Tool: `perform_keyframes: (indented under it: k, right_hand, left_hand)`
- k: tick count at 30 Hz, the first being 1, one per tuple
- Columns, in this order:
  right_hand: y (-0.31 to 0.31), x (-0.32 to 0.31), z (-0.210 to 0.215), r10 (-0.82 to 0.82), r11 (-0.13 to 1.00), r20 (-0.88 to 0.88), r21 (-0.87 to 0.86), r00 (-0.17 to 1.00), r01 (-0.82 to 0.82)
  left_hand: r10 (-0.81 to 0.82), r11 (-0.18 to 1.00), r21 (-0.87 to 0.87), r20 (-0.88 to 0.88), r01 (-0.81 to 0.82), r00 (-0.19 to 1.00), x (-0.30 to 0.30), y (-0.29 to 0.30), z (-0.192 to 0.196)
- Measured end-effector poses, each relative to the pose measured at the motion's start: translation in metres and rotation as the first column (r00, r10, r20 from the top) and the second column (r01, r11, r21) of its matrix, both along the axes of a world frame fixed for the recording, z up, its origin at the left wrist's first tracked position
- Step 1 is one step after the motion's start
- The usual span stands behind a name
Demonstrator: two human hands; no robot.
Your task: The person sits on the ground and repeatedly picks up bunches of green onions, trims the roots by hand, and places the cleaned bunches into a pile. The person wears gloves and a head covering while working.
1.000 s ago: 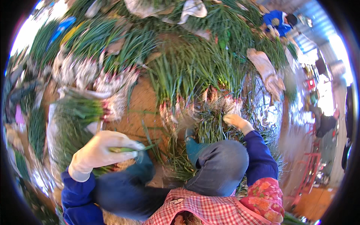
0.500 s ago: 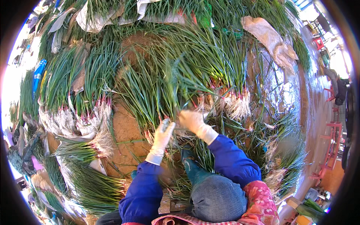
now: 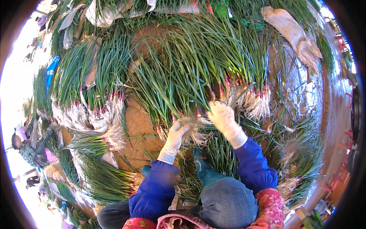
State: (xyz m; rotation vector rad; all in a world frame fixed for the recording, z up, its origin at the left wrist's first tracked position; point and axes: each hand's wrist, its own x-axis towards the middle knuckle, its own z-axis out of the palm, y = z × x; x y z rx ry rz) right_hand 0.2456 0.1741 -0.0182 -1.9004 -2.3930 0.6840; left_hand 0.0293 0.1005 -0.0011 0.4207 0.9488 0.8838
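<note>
Both my hands wear white gloves and blue sleeves. My left hand (image 3: 178, 131) and my right hand (image 3: 224, 118) meet on the rooted ends of a bunch of green onions (image 3: 190, 87) lying in front of me, its leaves fanning away. Each hand is closed on some stalks near the white roots and reddish bases. My knee in jeans (image 3: 225, 194) and a teal boot (image 3: 204, 171) sit just below the hands.
More green onion bundles (image 3: 91, 95) lie in rows to the left and ahead on brown ground (image 3: 139, 129). Loose leaves litter the right. A crumpled brown sack (image 3: 293, 34) lies upper right. A person (image 3: 32, 147) is at the far left.
The view has swung back to the pile ahead. My left hand, earlier raised at the left with stalks, has joined my right hand at the onion roots; both have shifted slightly forward.
</note>
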Motion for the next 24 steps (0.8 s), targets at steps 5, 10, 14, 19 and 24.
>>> perform_keyframes:
  k: [5, 10, 14, 19, 24]
  right_hand:
    - [-0.057, -0.050, 0.022, -0.211, 0.963, -0.747, -0.271, 0.631, 0.001]
    - [-0.055, -0.053, 0.014, 0.051, 0.997, -0.634, 0.073, 0.772, -0.006]
    - [-0.031, -0.039, -0.010, -0.509, 0.861, -0.546, -0.332, 0.665, 0.386]
    - [-0.013, -0.032, -0.019, -0.236, 0.970, -0.547, -0.181, 0.803, 0.162]
    - [-0.048, -0.039, 0.019, -0.153, 0.952, -0.447, 0.171, 0.882, 0.252]
  left_hand:
    - [-0.287, 0.958, -0.016, -0.104, 0.287, 0.952, -0.002, -0.028, 0.000]
    - [0.041, 0.987, -0.152, -0.027, -0.044, 0.999, 0.008, -0.064, -0.001]
    - [0.265, 0.955, -0.153, 0.069, -0.253, 0.962, 0.015, -0.081, 0.004]
    - [0.388, 0.922, -0.089, 0.196, -0.378, 0.901, -0.004, -0.067, 0.000]
    - [0.166, 0.986, 0.028, -0.293, -0.165, 0.942, -0.035, -0.034, -0.002]
